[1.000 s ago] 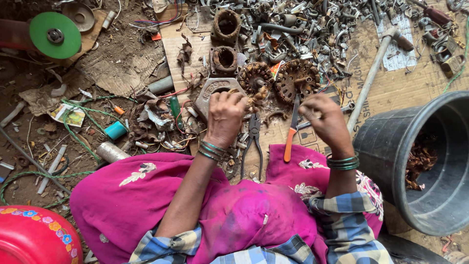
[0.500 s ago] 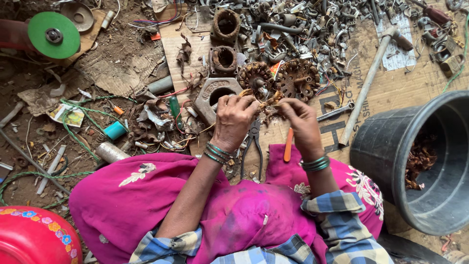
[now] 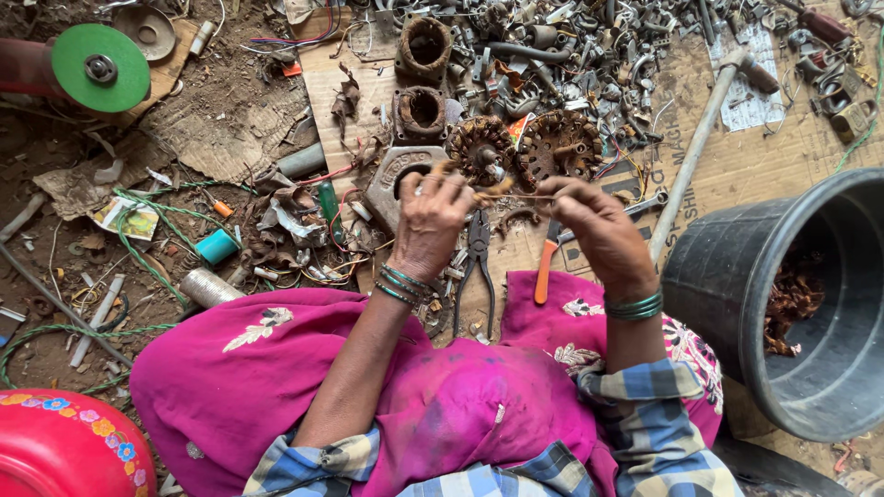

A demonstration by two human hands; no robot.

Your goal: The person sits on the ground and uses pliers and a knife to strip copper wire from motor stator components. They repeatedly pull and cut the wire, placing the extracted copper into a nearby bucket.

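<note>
My left hand [image 3: 428, 224] and my right hand [image 3: 594, 225] are raised in front of me, both pinching a thin strand of copper wire [image 3: 516, 194] stretched between them. A small clump of coppery wire sits at my left fingertips. Just beyond the hands lie two round motor windings [image 3: 483, 147] with copper coils. Below the hands, on the cardboard, rest black pliers [image 3: 477, 262] and an orange-handled tool [image 3: 545, 271]. Green bangles circle both wrists.
A black bucket [image 3: 709, 276] holding copper scrap stands at the right. A long-handled hammer [image 3: 700, 147] lies beside it. Scrap metal parts [image 3: 599, 55] pile up at the back. A green grinder disc [image 3: 99, 67] sits far left; a red container [image 3: 64, 451] is bottom left.
My hands came together over the windings, then drew apart sideways, stretching the copper wire between them. The right hand no longer touches the orange-handled tool.
</note>
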